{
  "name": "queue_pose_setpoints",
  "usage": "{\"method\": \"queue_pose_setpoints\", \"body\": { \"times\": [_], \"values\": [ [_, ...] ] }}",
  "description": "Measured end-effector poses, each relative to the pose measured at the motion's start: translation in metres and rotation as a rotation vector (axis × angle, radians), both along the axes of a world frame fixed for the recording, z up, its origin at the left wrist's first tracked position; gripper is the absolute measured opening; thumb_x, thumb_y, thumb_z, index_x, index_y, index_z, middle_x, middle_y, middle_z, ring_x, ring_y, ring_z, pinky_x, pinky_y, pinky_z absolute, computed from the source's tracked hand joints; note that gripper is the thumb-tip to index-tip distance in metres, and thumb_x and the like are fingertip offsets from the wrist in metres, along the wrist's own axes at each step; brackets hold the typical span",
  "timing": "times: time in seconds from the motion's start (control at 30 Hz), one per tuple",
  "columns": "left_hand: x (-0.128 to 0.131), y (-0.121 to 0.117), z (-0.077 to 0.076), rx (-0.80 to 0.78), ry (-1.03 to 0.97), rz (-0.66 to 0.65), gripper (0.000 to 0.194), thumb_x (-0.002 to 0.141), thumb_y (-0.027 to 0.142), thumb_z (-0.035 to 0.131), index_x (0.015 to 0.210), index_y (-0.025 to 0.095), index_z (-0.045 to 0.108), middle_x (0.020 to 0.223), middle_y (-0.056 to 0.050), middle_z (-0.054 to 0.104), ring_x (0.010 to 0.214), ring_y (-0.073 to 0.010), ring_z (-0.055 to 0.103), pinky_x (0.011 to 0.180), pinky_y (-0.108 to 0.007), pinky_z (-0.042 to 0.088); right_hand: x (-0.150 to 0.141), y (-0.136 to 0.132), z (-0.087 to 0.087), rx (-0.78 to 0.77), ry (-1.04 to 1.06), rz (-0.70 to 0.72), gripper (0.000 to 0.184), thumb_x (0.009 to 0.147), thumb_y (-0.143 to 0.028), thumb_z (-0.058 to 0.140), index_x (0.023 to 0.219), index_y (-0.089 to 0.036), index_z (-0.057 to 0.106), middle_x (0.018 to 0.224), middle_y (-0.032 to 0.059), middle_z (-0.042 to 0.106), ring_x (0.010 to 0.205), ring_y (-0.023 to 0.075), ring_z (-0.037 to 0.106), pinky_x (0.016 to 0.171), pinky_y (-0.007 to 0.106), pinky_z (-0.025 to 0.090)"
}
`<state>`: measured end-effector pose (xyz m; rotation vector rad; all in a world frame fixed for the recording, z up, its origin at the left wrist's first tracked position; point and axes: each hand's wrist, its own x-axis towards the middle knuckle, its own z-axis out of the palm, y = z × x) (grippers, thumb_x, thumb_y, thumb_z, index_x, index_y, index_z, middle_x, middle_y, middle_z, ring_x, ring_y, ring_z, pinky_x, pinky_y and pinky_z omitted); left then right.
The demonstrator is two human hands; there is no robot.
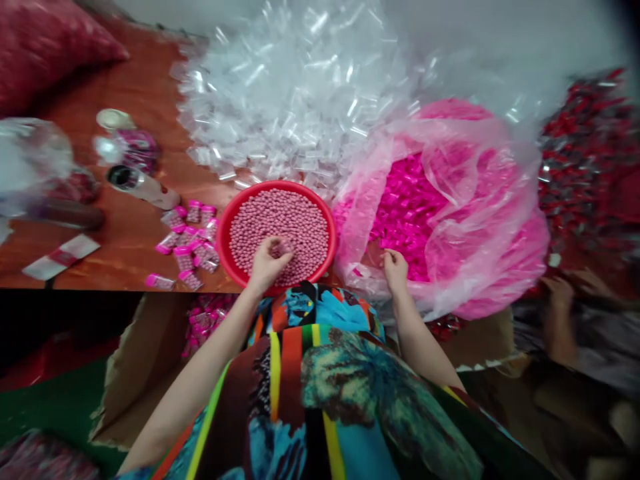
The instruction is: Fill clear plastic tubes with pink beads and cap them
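A red bowl (223,250) full of small pink beads (280,213) stands at the table edge. My left hand (267,263) is over the beads, thumb and fingers curled round what looks like a small clear plastic container (284,248). My right hand (395,267) is at the near opening of a clear plastic bag (450,167) filled with bright pink caps (407,200). Its fingers are pinched together, and whatever they hold is too small to make out. Left of the bowl lie several bead-filled containers with pink caps (185,257).
A large heap of clear containers (300,87) covers the back of the table. A dark-topped tube (143,187) and a white-and-red packet (63,257) lie left. Below the edge is a cardboard box (145,360) with capped containers. Another person's hand (560,293) works right, near red pieces (585,167).
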<state>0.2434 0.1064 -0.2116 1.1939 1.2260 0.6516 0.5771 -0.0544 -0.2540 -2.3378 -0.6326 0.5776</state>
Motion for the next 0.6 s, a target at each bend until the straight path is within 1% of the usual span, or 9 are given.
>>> {"method": "queue_pose_setpoints", "body": {
  "times": [0.07, 0.17, 0.23, 0.33, 0.4, 0.47, 0.53, 0.6],
  "values": [
    [0.004, -0.003, 0.009, -0.031, -0.153, 0.054, 0.04, 0.064, 0.028, 0.08, 0.091, 0.021, 0.053, 0.089, -0.001, 0.063, 0.09, -0.0172, 0.063, 0.091, -0.033, 0.05, 0.019, -0.002, -0.006, -0.074, -0.02, 0.038, 0.041, 0.082, -0.033, 0.043, 0.106, -0.011, 0.068, 0.093, 0.0146, 0.074, 0.072, 0.0209, 0.065, 0.07, 0.033, 0.053],
    [0.01, -0.004, 0.018, -0.076, -0.195, 0.094, 0.043, 0.06, 0.027, 0.084, 0.088, 0.021, 0.052, 0.084, 0.001, 0.062, 0.081, -0.0141, 0.061, 0.083, -0.029, 0.051, 0.036, -0.004, -0.014, -0.186, -0.05, 0.136, 0.028, 0.08, -0.025, 0.05, 0.093, -0.015, 0.072, 0.09, 0.0112, 0.076, 0.08, 0.0212, 0.067, 0.081, 0.033, 0.053],
    [0.013, -0.005, 0.021, -0.104, -0.198, 0.102, 0.041, 0.061, 0.027, 0.085, 0.088, 0.02, 0.055, 0.083, 0.001, 0.062, 0.077, -0.0128, 0.059, 0.079, -0.026, 0.051, 0.036, -0.001, -0.019, -0.233, -0.066, 0.208, 0.023, 0.081, -0.023, 0.052, 0.089, -0.016, 0.073, 0.092, 0.0102, 0.076, 0.085, 0.0211, 0.067, 0.086, 0.033, 0.051],
    [0.017, -0.008, 0.023, -0.155, -0.198, 0.081, 0.038, 0.064, 0.029, 0.084, 0.092, 0.02, 0.061, 0.082, 0.001, 0.062, 0.075, -0.0124, 0.058, 0.074, -0.024, 0.05, 0.024, 0.012, -0.028, -0.25, -0.084, 0.295, 0.025, 0.085, -0.026, 0.054, 0.098, -0.015, 0.072, 0.102, 0.0111, 0.075, 0.093, 0.0205, 0.066, 0.091, 0.032, 0.049],
    [0.017, -0.01, 0.021, -0.191, -0.152, 0.062, 0.036, 0.067, 0.034, 0.082, 0.094, 0.019, 0.064, 0.084, 0.0, 0.065, 0.076, -0.0136, 0.059, 0.07, -0.023, 0.049, 0.012, 0.022, -0.035, -0.248, -0.098, 0.319, 0.028, 0.087, -0.029, 0.055, 0.104, -0.013, 0.07, 0.107, 0.0138, 0.073, 0.098, 0.0217, 0.065, 0.093, 0.034, 0.048],
    [0.017, -0.009, 0.015, -0.221, -0.052, 0.046, 0.033, 0.068, 0.037, 0.08, 0.091, 0.018, 0.067, 0.083, -0.002, 0.068, 0.075, -0.0147, 0.059, 0.064, -0.022, 0.047, 0.003, 0.03, -0.041, -0.246, -0.112, 0.314, 0.031, 0.088, -0.031, 0.054, 0.105, -0.01, 0.068, 0.109, 0.0179, 0.071, 0.1, 0.0249, 0.063, 0.094, 0.037, 0.048],
    [0.016, -0.006, 0.007, -0.286, 0.074, 0.02, 0.026, 0.067, 0.035, 0.08, 0.082, 0.017, 0.069, 0.075, -0.001, 0.067, 0.068, -0.0138, 0.057, 0.057, -0.02, 0.042, -0.002, 0.036, -0.047, -0.241, -0.123, 0.295, 0.033, 0.087, -0.032, 0.053, 0.104, -0.008, 0.067, 0.108, 0.0215, 0.069, 0.1, 0.028, 0.062, 0.093, 0.041, 0.048],
    [0.016, 0.0, -0.002, -0.403, 0.164, -0.001, 0.021, 0.067, 0.032, 0.08, 0.074, 0.017, 0.068, 0.059, 0.001, 0.062, 0.054, -0.012, 0.051, 0.048, -0.02, 0.034, -0.002, 0.038, -0.052, -0.224, -0.129, 0.287, 0.033, 0.085, -0.031, 0.052, 0.103, -0.008, 0.067, 0.107, 0.0228, 0.069, 0.099, 0.0293, 0.062, 0.092, 0.043, 0.048]
  ]
}}
